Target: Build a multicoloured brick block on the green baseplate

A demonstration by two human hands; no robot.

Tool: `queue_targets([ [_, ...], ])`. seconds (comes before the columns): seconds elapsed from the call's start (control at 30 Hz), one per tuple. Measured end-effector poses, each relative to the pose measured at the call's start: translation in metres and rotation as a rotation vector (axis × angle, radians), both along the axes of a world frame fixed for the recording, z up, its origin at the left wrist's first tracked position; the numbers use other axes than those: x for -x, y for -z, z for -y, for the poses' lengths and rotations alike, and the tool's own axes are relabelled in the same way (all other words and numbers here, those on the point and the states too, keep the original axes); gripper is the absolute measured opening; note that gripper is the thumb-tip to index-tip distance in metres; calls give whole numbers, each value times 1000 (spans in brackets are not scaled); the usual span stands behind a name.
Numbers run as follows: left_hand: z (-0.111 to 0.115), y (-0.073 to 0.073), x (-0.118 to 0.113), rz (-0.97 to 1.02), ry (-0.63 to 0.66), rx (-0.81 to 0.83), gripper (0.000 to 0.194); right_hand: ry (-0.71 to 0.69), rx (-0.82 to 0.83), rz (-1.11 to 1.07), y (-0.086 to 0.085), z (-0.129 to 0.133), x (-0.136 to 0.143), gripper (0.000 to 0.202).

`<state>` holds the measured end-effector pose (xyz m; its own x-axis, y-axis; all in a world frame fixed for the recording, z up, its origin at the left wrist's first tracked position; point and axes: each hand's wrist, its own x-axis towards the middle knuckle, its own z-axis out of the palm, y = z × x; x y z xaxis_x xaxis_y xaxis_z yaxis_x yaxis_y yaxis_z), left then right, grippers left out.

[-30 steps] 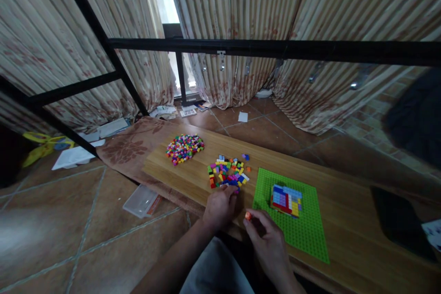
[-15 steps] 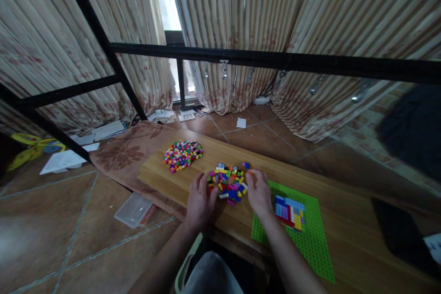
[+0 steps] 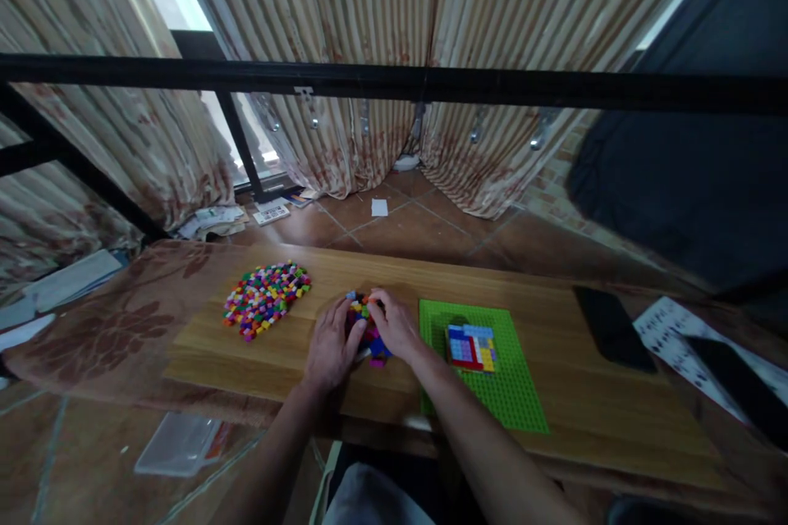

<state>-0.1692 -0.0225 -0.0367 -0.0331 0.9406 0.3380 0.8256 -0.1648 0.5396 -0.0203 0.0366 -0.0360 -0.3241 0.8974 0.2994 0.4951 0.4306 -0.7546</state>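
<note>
A pile of mixed coloured bricks [image 3: 377, 347] lies on the wooden board between my hands, partly hidden by them. My left hand [image 3: 334, 342] rests against the pile's left side, fingers apart, with no brick seen in it. Over the pile's right side is my right hand [image 3: 391, 323], its fingers bent around a small orange brick [image 3: 373, 303] near the fingertips. To the right, a green baseplate [image 3: 515, 381] carries a flat block of blue, red, white and yellow bricks [image 3: 471, 348]. A larger heap of tiny bricks [image 3: 266, 298] sits at the left.
On the right lie a black flat object [image 3: 612, 326], a printed sheet [image 3: 677, 344] and a dark phone-like object [image 3: 735, 377]. A clear plastic box [image 3: 176, 444] is on the floor at the lower left. A black rail [image 3: 369, 82] crosses beyond the board.
The view has swung to the right, showing more of the board's right end. My hands have come closer together around the middle pile, covering more of it.
</note>
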Motion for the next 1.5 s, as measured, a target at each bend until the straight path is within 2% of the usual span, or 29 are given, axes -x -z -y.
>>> queue_targets([
  [0.07, 1, -1, 0, 17, 19, -4, 48, 28, 6, -11, 1, 8, -2, 21],
  [0.2, 5, -4, 1, 107, -11, -22, 46, 174, 24, -65, 6, 25, -1, 23],
  [0.3, 6, -4, 2, 156, -18, -46, 44, 210, 45, -139, 6, 30, 3, 24],
  [0.47, 17, -4, 2, 199, -77, -63, 45, 262, 55, -251, -12, 37, -5, 27],
  [0.57, 36, -6, -1, 198, -113, -63, 50, 245, 7, -247, -21, 58, -25, 28],
  [0.63, 50, -7, -6, 157, -113, -28, 61, 185, 35, -244, -22, 80, -40, 28],
  [0.67, 57, -7, -10, 123, -107, -2, 71, 131, 82, -235, -20, 92, -47, 27],
  [0.73, 66, -6, -18, 47, -103, 39, 94, 110, 137, -229, -15, 115, -59, 27],
  [0.8, 69, -5, -26, -16, -135, 65, 110, 110, 174, -196, -9, 132, -68, 28],
  [0.87, 67, -3, -32, -51, -192, 82, 116, 116, 202, -153, -4, 142, -76, 28],
  [0.93, 64, -2, -36, -62, -232, 85, 113, 110, 213, -126, 0, 147, -83, 28],
  [1.07, 61, -1, -37, -53, -259, 63, 92, 83, 205, -132, 4, 151, -97, 27],
  [1.23, 60, 0, -35, -26, -242, 36, 72, 90, 244, -146, 2, 157, -107, 29],
  [1.4, 47, 4, -35, 5, -218, 8, 68, 152, 252, -179, -3, 158, -111, 32],
  [1.5, 40, 3, -39, 20, -244, -14, 70, 242, 293, -215, -5, 155, -123, 38],
])
